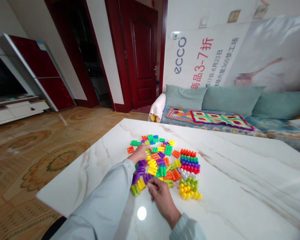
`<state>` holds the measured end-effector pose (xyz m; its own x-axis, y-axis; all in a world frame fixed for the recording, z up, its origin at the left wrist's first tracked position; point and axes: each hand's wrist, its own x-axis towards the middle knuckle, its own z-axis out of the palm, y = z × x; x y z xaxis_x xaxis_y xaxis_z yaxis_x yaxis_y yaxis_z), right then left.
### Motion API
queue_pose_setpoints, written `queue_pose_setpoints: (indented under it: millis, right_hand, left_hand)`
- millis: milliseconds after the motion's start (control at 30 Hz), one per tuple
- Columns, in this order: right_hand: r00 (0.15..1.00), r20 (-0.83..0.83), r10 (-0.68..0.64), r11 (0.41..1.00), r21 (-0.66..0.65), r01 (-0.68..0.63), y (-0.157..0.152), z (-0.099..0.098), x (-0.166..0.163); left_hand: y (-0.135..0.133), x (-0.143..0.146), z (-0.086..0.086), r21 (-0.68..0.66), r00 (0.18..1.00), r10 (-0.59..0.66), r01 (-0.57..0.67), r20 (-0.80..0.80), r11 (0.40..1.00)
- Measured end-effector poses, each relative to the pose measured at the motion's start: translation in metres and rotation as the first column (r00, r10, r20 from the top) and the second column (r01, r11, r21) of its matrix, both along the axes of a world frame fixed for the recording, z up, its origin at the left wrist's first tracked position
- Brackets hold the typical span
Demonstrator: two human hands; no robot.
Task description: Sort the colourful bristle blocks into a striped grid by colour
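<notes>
My left hand [139, 153] reaches into a loose spread of coloured plastic pieces, fingers stretched out above a yellow-green piece [147, 151]. No held piece shows in it. Closer to me, my right hand [162, 196] rests by the near edge of the spread, beside purple pieces [145, 178]. Its thumb and fingers are pressed together, and whatever they may hold is hidden. Around the hands lie yellow pieces [152, 166], green pieces [168, 150] and orange pieces [175, 175], many shaped like short joined tubes.
Right of the spread, ball-shaped pieces stand in rows by colour, with red-orange ones [188, 153] at the far end and yellow ones [188, 193] nearest. All lie on a white marbled table [227, 186]. Beyond it is a sofa with cushions [232, 100]; a red door [142, 53] stands behind.
</notes>
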<state>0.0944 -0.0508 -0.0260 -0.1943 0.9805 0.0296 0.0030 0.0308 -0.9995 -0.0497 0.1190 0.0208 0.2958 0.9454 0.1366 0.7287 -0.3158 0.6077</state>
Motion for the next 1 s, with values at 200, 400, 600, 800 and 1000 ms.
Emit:
queue_pose_setpoints:
  millis: [200,400,600,800,1000]
  right_hand:
    - [1.000,-0.003,0.001,1.000,0.003,-0.001,-0.001,0.003,0.001]
    - [0.999,-0.037,-0.011,1.000,0.022,0.011,0.001,-0.001,0.000]
    - [0.990,-0.099,-0.101,0.992,0.066,0.108,0.001,-0.007,0.002]
    - [0.962,-0.137,-0.238,0.962,0.107,0.253,-0.001,-0.002,0.005]
    - [0.938,-0.096,-0.334,0.920,0.182,0.347,0.000,-0.005,0.009]
  left_hand:
    - [-0.003,-0.004,0.003,-0.018,0.971,0.043,-0.040,0.236,0.999]
    - [-0.053,0.002,0.004,-0.086,0.842,0.047,0.000,0.537,0.996]
    - [-0.119,0.019,-0.014,-0.261,0.371,0.217,0.072,0.903,0.963]
    - [-0.148,0.046,-0.025,-0.091,0.471,0.155,-0.155,0.868,0.984]
    - [-0.153,0.052,-0.027,0.068,0.577,0.024,-0.138,0.816,0.988]
